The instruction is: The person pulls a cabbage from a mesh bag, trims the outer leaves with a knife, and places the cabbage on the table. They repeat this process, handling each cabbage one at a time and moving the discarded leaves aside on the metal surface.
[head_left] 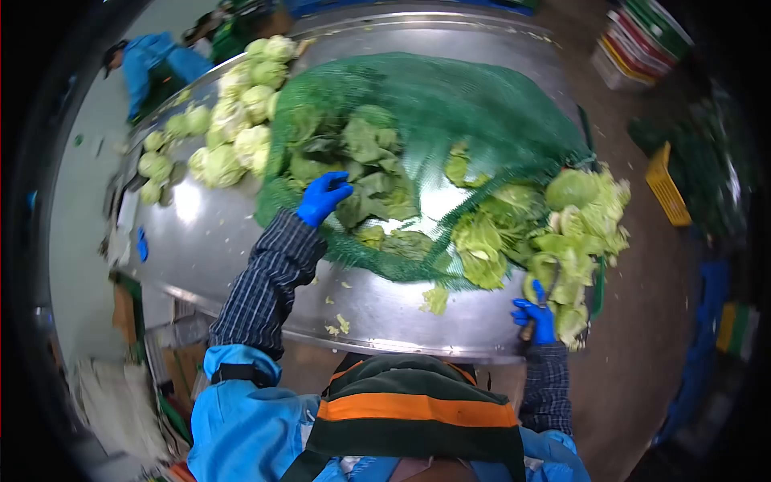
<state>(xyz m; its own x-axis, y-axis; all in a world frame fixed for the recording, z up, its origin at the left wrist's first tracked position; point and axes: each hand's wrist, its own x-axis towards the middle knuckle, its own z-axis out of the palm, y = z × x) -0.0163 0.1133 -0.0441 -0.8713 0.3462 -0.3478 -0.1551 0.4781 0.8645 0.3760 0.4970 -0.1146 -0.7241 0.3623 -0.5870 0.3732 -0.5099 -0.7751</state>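
Trimmed cabbage heads [233,128] lie at the upper left of the steel table [209,233]. The left hand [324,197] is clenched on the green net sack [450,104] at mid-table. Loose leaves [578,233] crowd the sack mouth above the right hand [536,320], whose grip cannot be determined.

Glossy steel table [241,241] — mesh net sack [450,96].

No word, number or brand can be read from where I stand at this vegetable table. The green net sack [450,104] lying on the steel table [217,233] shows no legible tag. The stacked crates [642,40] and the yellow crate [666,185] on the floor beyond are too small and blurred to give up any lettering.
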